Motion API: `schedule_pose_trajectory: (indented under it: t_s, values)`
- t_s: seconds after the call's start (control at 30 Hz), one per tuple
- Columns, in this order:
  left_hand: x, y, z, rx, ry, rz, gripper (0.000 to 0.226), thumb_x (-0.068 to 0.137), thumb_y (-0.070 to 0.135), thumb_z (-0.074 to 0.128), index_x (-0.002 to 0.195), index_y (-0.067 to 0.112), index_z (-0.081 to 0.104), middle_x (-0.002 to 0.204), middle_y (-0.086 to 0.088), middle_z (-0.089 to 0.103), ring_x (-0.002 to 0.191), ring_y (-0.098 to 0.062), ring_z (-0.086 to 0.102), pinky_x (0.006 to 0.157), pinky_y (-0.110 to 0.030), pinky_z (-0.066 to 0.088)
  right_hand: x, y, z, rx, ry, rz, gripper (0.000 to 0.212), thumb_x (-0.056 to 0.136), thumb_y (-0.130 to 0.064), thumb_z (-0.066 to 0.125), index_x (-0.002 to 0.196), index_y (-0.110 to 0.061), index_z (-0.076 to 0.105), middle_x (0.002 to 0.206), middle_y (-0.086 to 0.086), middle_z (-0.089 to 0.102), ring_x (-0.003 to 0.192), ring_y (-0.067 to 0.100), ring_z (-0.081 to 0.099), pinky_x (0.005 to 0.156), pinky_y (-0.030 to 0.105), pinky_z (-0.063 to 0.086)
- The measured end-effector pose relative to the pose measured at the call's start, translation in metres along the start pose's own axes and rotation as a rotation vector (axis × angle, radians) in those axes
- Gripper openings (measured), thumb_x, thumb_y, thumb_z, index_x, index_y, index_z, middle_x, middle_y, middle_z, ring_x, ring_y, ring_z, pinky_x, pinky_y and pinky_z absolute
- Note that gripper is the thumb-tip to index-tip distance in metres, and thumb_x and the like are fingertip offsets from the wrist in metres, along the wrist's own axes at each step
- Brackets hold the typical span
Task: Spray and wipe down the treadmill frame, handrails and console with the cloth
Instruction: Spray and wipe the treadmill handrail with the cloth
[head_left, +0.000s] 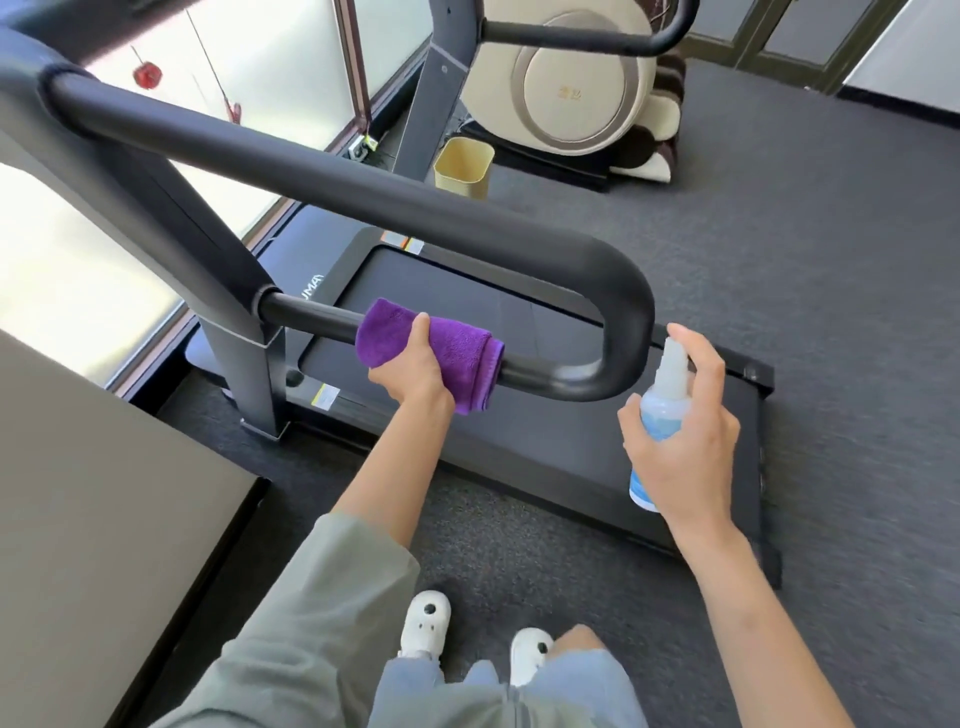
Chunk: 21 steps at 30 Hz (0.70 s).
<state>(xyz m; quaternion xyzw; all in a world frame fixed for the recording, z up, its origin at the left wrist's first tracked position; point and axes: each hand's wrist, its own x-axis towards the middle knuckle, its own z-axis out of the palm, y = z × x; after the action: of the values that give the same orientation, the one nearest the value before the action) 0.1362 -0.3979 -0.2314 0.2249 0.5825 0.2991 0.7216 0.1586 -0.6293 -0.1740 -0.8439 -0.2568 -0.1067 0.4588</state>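
pale-blue liquid fills the spray bottle (658, 410) in the right hand (685, 441).

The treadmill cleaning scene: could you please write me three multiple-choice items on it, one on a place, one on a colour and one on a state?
1. Where is the cloth?
A. On the treadmill belt
B. Wrapped over the lower bar of the handrail
C. On the carpet

2. What colour is the cloth?
A. Purple
B. Yellow
C. White

3. What is the right hand doing?
A. Hanging idle
B. Pressing the console
C. Gripping the spray bottle

Answers:
1 B: the left hand holds the cloth around the lower bar of the handrail.
2 A: the cloth is plainly purple.
3 C: the right hand has its fingers curled round the spray bottle, one finger on top of the nozzle.
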Motion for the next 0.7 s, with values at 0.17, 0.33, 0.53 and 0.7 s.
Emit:
schedule_pose_trajectory:
  t_s: [0.17, 0.33, 0.53, 0.7]
  values:
    - [-0.017, -0.03, 0.008, -0.029, -0.023, 0.002, 0.071, 0.071, 0.033, 0.085, 0.13, 0.013, 0.05, 0.115, -0.002, 0.065, 0.101, -0.02, 0.065, 0.096, -0.041, 0.052, 0.037, 0.032, -0.014, 0.085, -0.046, -0.048, 0.075, 0.08, 0.006, 0.066, 0.134, -0.037, 0.038, 0.106, 0.01, 0.067, 0.071, 0.029, 0.064, 0.075, 0.026, 0.051]
    - [-0.043, -0.048, 0.018, -0.045, -0.001, 0.003, 0.062, 0.07, 0.035, 0.085, 0.121, 0.013, 0.057, 0.111, -0.006, 0.069, 0.098, -0.023, 0.068, 0.09, -0.042, 0.056, 0.08, 0.063, -0.02, 0.16, -0.233, -0.157, 0.073, 0.08, 0.005, 0.065, 0.134, -0.036, 0.039, 0.095, -0.001, 0.059, 0.071, 0.009, 0.056, 0.065, 0.017, 0.047]
    - [-0.105, -0.095, 0.04, -0.187, -0.052, -0.061, 0.056, 0.069, 0.027, 0.086, 0.117, 0.006, 0.067, 0.102, -0.011, 0.074, 0.088, -0.027, 0.071, 0.089, -0.045, 0.057, 0.114, 0.086, -0.046, 0.252, -0.488, -0.263, 0.069, 0.082, 0.0, 0.062, 0.133, -0.04, 0.038, 0.085, 0.0, 0.057, 0.063, 0.029, 0.061, 0.062, 0.049, 0.055]
    - [-0.138, -0.112, 0.055, -0.379, -0.044, -0.102, 0.038, 0.079, 0.03, 0.077, 0.112, 0.014, 0.068, 0.105, -0.005, 0.07, 0.094, -0.025, 0.066, 0.097, -0.042, 0.051, 0.128, 0.104, -0.065, 0.295, -0.614, -0.331, 0.067, 0.082, 0.0, 0.062, 0.136, -0.032, 0.039, 0.089, 0.007, 0.06, 0.063, 0.037, 0.062, 0.064, 0.049, 0.054]
